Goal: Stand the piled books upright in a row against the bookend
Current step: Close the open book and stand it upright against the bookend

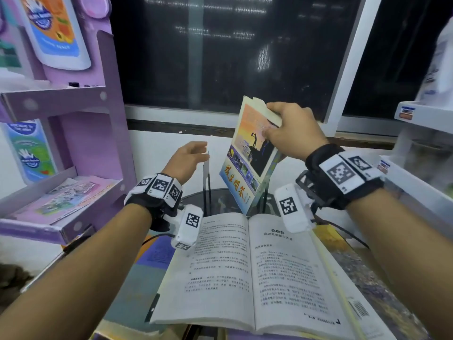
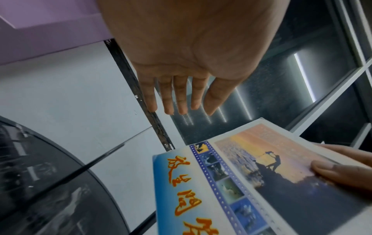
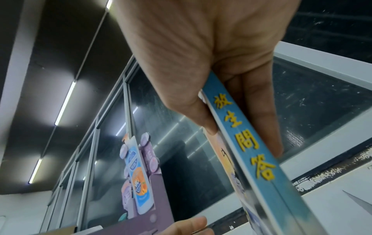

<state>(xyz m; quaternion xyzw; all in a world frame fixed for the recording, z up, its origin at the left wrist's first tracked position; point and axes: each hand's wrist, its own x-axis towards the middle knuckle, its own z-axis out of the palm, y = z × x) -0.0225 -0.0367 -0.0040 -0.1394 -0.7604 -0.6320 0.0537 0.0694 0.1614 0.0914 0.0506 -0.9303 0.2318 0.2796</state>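
A thin book with a sunset cover (image 1: 252, 163) hangs tilted over the round glass table (image 1: 220, 202), its lower corner near the open book. My right hand (image 1: 272, 123) pinches its top edge, thumb on the cover; the right wrist view shows the blue spine (image 3: 251, 151) between thumb and fingers. A thin dark metal bookend (image 1: 206, 173) stands upright just left of the book. My left hand (image 1: 196, 153) hovers open at the bookend's top, fingers straight (image 2: 181, 98), holding nothing. An open book (image 1: 245, 266) lies flat on top of the pile in front.
A purple cardboard display shelf (image 1: 73, 143) stands close on the left. White shelves with bins (image 1: 421, 168) stand at the right. A dark window and sill run behind the table. More books, one yellow (image 1: 328, 239), lie under the open one.
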